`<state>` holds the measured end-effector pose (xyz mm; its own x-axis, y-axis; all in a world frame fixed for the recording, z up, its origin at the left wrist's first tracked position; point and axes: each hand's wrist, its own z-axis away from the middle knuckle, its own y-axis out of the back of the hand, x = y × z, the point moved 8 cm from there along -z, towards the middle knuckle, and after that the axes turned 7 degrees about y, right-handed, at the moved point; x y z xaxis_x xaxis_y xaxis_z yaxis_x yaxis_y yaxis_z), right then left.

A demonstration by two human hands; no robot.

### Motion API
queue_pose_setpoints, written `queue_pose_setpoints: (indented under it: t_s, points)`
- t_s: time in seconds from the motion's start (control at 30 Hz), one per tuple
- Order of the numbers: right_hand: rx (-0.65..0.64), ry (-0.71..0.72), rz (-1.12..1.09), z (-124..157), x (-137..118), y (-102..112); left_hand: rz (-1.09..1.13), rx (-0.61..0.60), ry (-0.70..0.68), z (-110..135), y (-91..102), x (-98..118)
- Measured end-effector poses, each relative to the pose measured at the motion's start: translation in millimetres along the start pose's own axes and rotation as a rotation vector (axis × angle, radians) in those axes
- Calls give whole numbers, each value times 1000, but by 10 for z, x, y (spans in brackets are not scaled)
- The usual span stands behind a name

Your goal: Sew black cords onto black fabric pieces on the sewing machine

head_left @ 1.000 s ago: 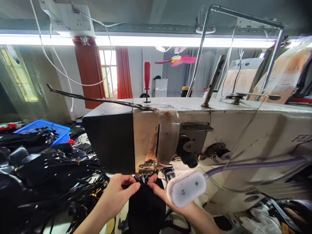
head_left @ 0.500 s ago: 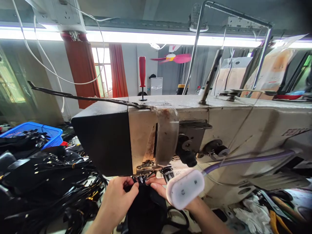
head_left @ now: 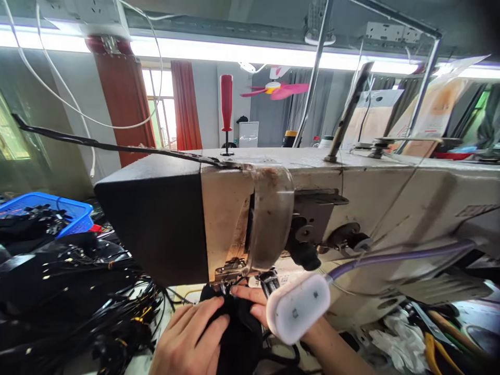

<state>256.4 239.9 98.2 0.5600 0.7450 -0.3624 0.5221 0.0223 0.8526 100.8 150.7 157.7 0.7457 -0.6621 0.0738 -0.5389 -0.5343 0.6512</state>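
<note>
A piece of black fabric [head_left: 239, 338] lies under the needle area of a sewing machine [head_left: 230, 219]. My left hand [head_left: 191, 333] is on the fabric's left side, its fingers bent and gripping it close to the presser foot [head_left: 223, 287]. From the right, my right hand [head_left: 250, 299] holds the same fabric, index finger extended beside the foot and thumb lower down. A white oval lamp [head_left: 299, 308] on a purple flexible neck hides part of my right hand and wrist. The fabric's edge under the foot is too dark to make out.
At left lies a large heap of black pieces and cords [head_left: 70, 291], with a blue basket [head_left: 74, 211] behind. A red screwdriver [head_left: 226, 104] stands upright on the machine head. Scissors with orange handles [head_left: 432, 351] and crumpled white plastic [head_left: 402, 338] lie at right.
My left hand has turned from a fingertip pinch at the foot to lying more over the fabric, which now reaches higher around the foot. The view has shifted slightly.
</note>
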Motion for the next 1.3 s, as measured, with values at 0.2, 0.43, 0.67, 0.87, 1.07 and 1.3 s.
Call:
queue_pose_setpoints:
  t_s: [0.2, 0.43, 0.67, 0.87, 1.07, 1.3]
  points:
    - [-26, -7, -16, 74, -175, 166, -101, 59, -12, -15, 0, 31]
    - [7, 9, 37, 58, -324, 276, -121, 36, -31, 13, -1, 26]
    - [-51, -3, 50, 64, -294, 259, -68, 28, 24, -27, 11, -13]
    - [-105, 56, 10, 39, -356, 269, -20, 17, 6, -98, 75, -33]
    - [-66, -11, -41, 63, -300, 254, -41, 36, 12, -82, 86, -49]
    - [-63, -33, -65, 83, -295, 225, -13, 10, 40, -61, 55, -87]
